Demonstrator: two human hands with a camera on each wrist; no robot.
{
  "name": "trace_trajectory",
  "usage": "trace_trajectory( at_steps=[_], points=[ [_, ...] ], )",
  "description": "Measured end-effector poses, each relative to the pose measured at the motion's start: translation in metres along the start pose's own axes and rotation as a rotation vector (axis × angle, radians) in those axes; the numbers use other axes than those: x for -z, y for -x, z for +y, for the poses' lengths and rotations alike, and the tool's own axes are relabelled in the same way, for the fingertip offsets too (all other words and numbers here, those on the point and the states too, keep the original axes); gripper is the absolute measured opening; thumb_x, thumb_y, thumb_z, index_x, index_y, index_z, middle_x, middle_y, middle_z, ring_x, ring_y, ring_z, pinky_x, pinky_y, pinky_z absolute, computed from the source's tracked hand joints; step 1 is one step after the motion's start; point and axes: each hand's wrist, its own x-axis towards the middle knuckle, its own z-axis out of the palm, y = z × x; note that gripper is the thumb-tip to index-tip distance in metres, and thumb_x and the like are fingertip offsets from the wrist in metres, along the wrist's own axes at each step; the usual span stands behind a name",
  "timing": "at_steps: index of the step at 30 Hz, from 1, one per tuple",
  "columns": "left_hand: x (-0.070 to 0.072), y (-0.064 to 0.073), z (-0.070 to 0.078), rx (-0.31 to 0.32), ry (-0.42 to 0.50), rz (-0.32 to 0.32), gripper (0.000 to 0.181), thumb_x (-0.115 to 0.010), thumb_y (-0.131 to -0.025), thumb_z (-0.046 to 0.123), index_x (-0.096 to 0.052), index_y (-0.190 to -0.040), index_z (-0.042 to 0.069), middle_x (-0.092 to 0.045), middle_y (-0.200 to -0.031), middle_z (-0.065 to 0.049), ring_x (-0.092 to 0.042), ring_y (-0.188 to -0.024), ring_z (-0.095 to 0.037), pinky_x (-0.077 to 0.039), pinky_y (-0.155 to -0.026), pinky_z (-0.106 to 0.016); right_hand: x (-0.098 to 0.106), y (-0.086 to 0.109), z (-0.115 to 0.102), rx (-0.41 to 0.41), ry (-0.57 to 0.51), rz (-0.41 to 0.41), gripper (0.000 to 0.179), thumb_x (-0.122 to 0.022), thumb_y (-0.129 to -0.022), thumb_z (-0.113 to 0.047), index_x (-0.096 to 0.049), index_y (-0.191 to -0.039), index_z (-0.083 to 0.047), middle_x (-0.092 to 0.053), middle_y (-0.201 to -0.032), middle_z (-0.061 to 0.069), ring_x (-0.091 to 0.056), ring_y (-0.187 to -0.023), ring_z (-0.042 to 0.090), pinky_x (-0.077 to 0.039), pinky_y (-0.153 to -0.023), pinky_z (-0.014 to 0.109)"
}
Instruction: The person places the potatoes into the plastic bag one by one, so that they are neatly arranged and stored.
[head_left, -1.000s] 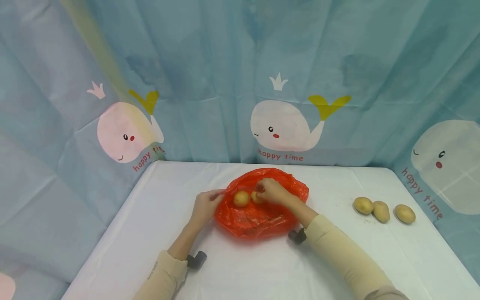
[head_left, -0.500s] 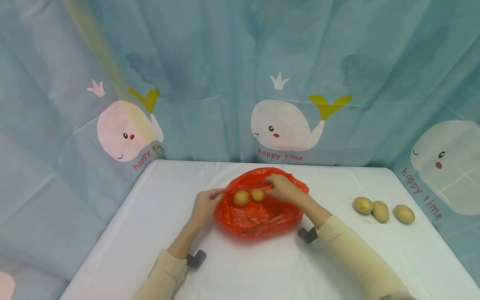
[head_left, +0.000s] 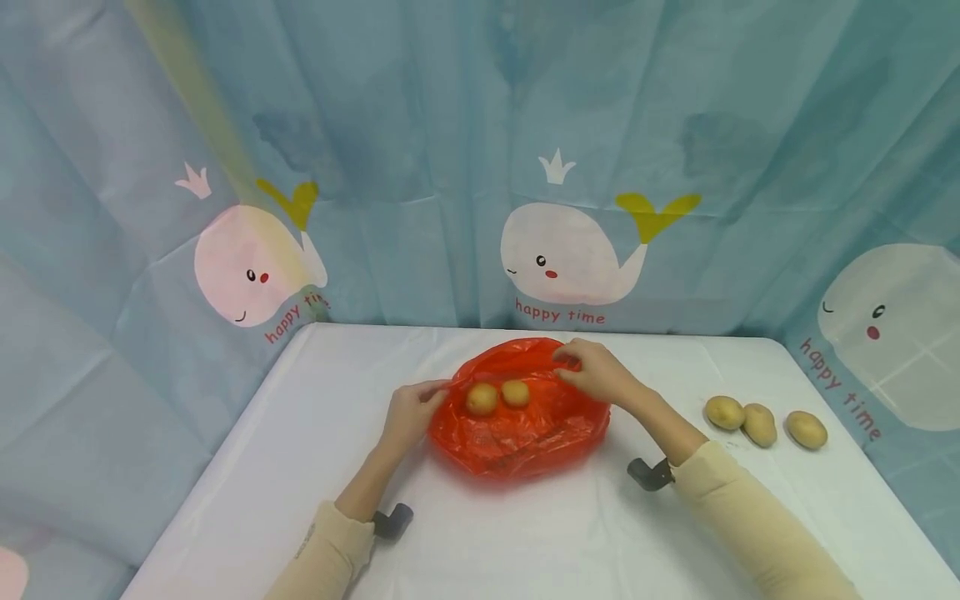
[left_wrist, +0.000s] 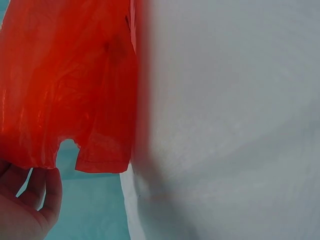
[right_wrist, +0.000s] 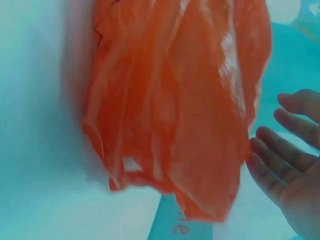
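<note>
A red plastic bag lies on the white table with its mouth spread wide. Inside it, two potatoes show side by side: the left potato and the right potato. My left hand pinches the bag's left rim; in the left wrist view its fingertips meet the red plastic. Over the bag's right rim is my right hand, holding nothing. The right wrist view shows that hand with its fingers spread and relaxed, fingertips right at the side of the bag.
Three more potatoes lie at the right of the table: one potato beside a second potato, and a third potato a little apart. A blue curtain with whale prints hangs behind and along both sides.
My right hand has let go of the right potato in the bag and moved right, to the bag's right rim. The left hand has stayed at the left rim.
</note>
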Motion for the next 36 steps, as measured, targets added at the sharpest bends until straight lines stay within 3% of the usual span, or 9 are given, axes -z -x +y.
trace_trajectory(
  at_steps=[8,16,36],
  points=[
    [-0.001,0.002,-0.002,0.001,0.006,0.001,0.027,-0.062,-0.095,0.022,-0.071,-0.118,0.011,-0.073,-0.116,-0.007,-0.065,-0.116,-0.027,-0.055,-0.096,-0.043,0.024,0.014,0.011,0.005,0.023,0.095,0.022,-0.068,-0.089,-0.012,-0.07,-0.108,-0.003,-0.069,-0.105,0.014,-0.062,-0.093,0.027,-0.058,-0.079,0.041],
    [0.0,0.003,0.0,0.001,-0.002,0.009,0.027,-0.062,-0.096,0.021,-0.071,-0.118,0.01,-0.073,-0.116,-0.008,-0.065,-0.115,-0.027,-0.055,-0.096,-0.043,0.044,0.029,0.027,-0.016,0.057,0.142,0.023,-0.067,-0.09,-0.013,-0.068,-0.11,-0.001,-0.068,-0.108,0.017,-0.063,-0.095,0.031,-0.058,-0.082,0.046],
    [0.001,0.002,0.001,0.019,-0.011,0.009,0.026,-0.062,-0.096,0.02,-0.071,-0.118,0.011,-0.073,-0.116,-0.007,-0.066,-0.115,-0.026,-0.055,-0.095,-0.042,0.082,0.07,0.066,-0.202,0.117,0.087,0.036,-0.063,-0.094,-0.024,-0.061,-0.12,0.002,-0.062,-0.116,0.022,-0.058,-0.104,0.035,-0.056,-0.085,0.05]
  ],
)
